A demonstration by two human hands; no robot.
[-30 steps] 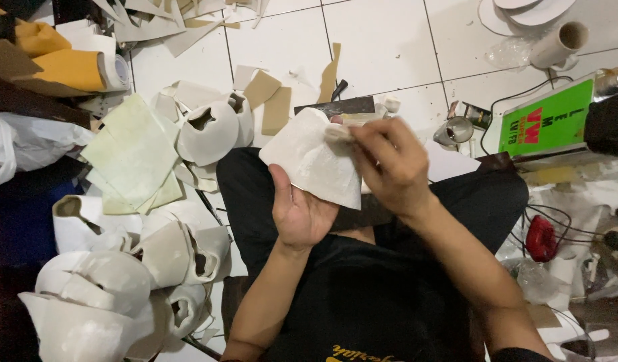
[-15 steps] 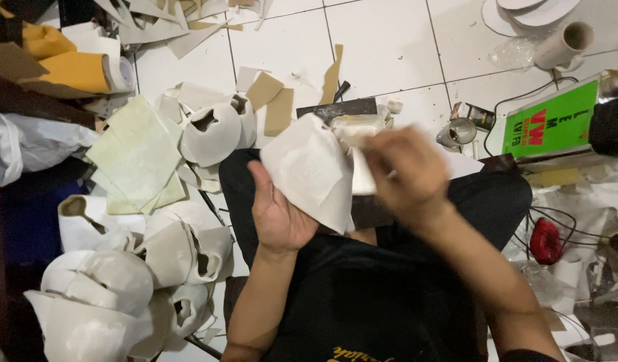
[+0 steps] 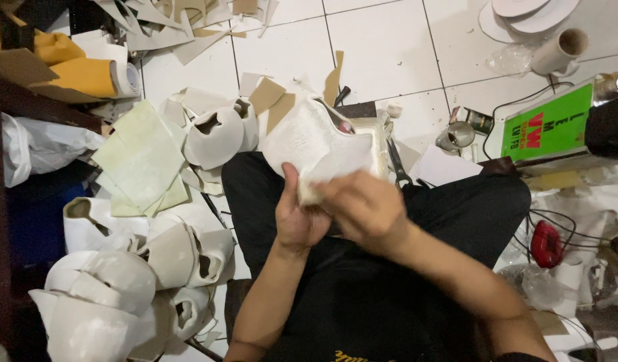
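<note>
The person sits cross-legged on the floor in black clothes, and both forearms come up from the bottom of the view to meet over the lap. The left hand grasps the lower edge of a white fabric piece; its thumb lies on top of the piece and the palm is under it. The right hand is closed on the same lower edge, just beside the left thumb, with the fingers curled. This hand is blurred, so I cannot say exactly how the fingertips pinch the material. The white fabric piece stands up from the two hands and leans away from the body, above the knees.

To the left of the legs lies a heap of white shaped shells, piled one over another. A little farther, more of such white shells rest near the left knee, beside some pale green sheets. To the right of the legs there is a red object among black cables.

Farther away on the white tiled floor are brown cardboard scraps, a small metal tin and a bright green box. At the far left lies a yellow roll, and at the far right a cardboard tube next to round white cut-outs.
</note>
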